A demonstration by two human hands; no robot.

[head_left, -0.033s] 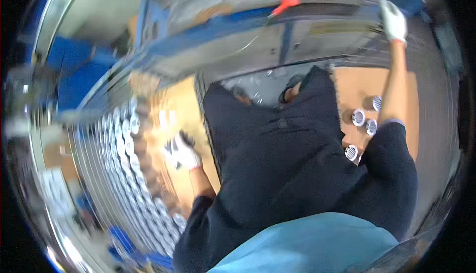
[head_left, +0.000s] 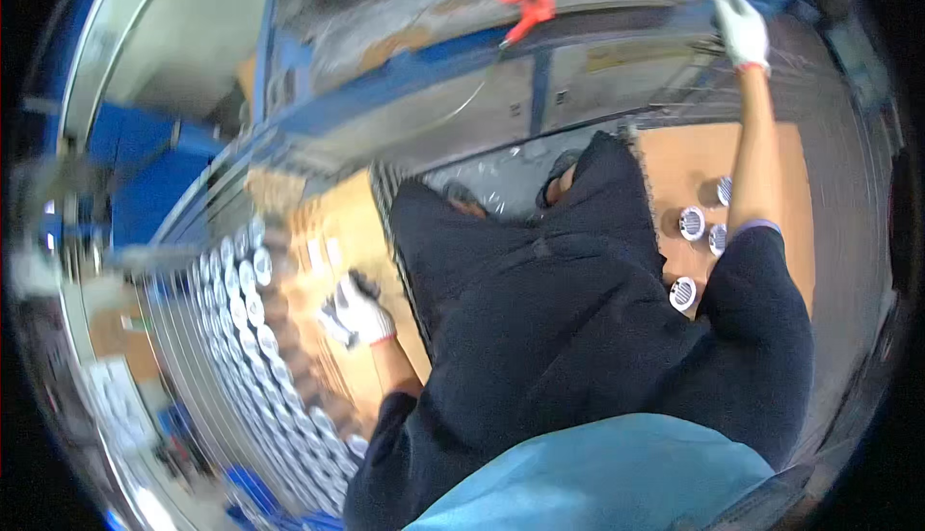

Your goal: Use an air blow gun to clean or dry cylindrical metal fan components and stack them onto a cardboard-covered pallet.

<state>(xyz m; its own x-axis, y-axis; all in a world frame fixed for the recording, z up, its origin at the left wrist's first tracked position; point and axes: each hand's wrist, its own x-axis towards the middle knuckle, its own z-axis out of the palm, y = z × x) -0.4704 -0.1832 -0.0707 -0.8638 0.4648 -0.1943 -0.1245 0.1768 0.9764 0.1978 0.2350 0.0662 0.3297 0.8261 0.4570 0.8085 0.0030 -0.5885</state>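
Observation:
My left hand (head_left: 364, 314), in a white glove, is closed round a grey metal part (head_left: 337, 327). It is over the tan board at my left, and the part's shape is blurred and partly covered by the fingers. Beside it stand many silver round-topped parts (head_left: 249, 309) in long rows. My right arm stretches far forward, and its gloved right hand (head_left: 742, 32) is at the dark front edge of the machine bench at the far right. Its fingers are blurred, so what they touch does not show. Below that forearm several round parts with striped white tops (head_left: 691, 224) stand on the right board.
A red air blow gun (head_left: 532, 11) with a thin hose lies on the grey machine bench (head_left: 424, 25) ahead. Tan boards lie at my left (head_left: 371, 213) and right (head_left: 771, 155). Two small white pieces (head_left: 324, 253) lie on the left one. Blue cabinets (head_left: 145, 170) stand far left.
The whole view has shifted slightly, moving the bench and my right hand a little left in the picture. Both hands keep nearly the same pose.

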